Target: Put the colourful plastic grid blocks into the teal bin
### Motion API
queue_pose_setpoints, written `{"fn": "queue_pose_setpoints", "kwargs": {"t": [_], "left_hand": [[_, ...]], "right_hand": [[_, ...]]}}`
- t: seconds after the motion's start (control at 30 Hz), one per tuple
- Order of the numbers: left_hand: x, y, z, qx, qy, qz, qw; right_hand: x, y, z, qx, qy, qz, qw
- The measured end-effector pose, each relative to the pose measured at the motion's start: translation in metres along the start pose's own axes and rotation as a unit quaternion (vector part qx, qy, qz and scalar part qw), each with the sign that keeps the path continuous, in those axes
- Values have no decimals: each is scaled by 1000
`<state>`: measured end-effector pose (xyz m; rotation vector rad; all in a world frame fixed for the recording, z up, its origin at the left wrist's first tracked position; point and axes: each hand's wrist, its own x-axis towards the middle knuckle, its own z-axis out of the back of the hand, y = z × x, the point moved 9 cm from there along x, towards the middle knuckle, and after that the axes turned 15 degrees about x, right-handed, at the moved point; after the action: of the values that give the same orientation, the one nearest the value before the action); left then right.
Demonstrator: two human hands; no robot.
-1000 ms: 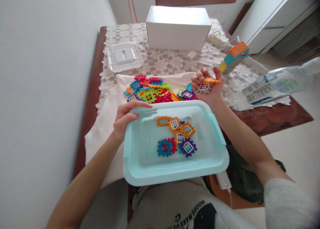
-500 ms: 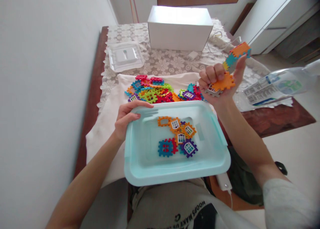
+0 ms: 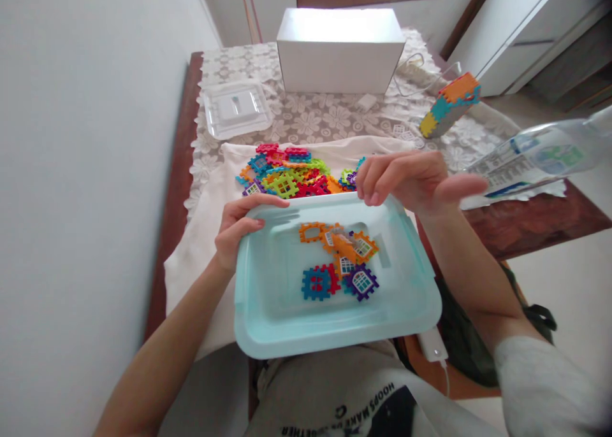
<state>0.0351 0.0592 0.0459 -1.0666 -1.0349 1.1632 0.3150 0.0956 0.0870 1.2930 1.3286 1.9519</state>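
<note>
My left hand [image 3: 239, 227] is closed on the far left corner of a light-blue plastic tub [image 3: 287, 348]. Over the tub's far right rim is my right hand [image 3: 408, 179], holding nothing, thumb stretched away from its curled fingers. Below it, a smeared orange toothed piece [image 3: 345, 247] is over the other pieces in the tub. Among these are a purple window piece [image 3: 362, 281], a blue window piece [image 3: 316, 283] and several orange ones. Behind the tub lies a colourful pile of interlocking pieces [image 3: 287, 176], its right part hidden by my right hand.
A block tower [image 3: 450, 106] of joined pieces stands at the back right, beside a clear plastic bottle [image 3: 535, 153]. A white box [image 3: 339, 61] and a transparent lid [image 3: 238, 109] rest on the lace-covered table. A grey-white wall [image 3: 86, 169] borders the left.
My right hand has opened, moved down and left to the tub's rim, and let go of the orange and grey pieces. An orange piece now shows blurred over the tub. The left hand keeps its hold.
</note>
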Motion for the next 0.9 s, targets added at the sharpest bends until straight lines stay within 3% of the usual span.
{"fn": "queue_pose_setpoints", "kwargs": {"t": [0.1,0.17,0.27,0.37,0.43,0.6,0.9], "left_hand": [[0,2,1,-2,-1,4,1000],[-1,4,1,0,-1,5,1000],[-1,5,2,4,-5,1,1000],[-1,4,2,6,-3,3,1000],[-1,2,1,7,2,3,1000],[0,1,0,1,3,-2,1000],[0,1,0,5,5,-9,1000]], "right_hand": [[11,-8,18,27,-35,12,999],[15,-28,26,-64,-35,-33,997],[11,-70,24,-225,55,-122,965],[3,-98,14,-278,132,-160,938],[3,-102,9,-282,140,-154,936],[11,-95,10,-255,82,-135,954],[17,-99,15,-180,40,-134,974]]}}
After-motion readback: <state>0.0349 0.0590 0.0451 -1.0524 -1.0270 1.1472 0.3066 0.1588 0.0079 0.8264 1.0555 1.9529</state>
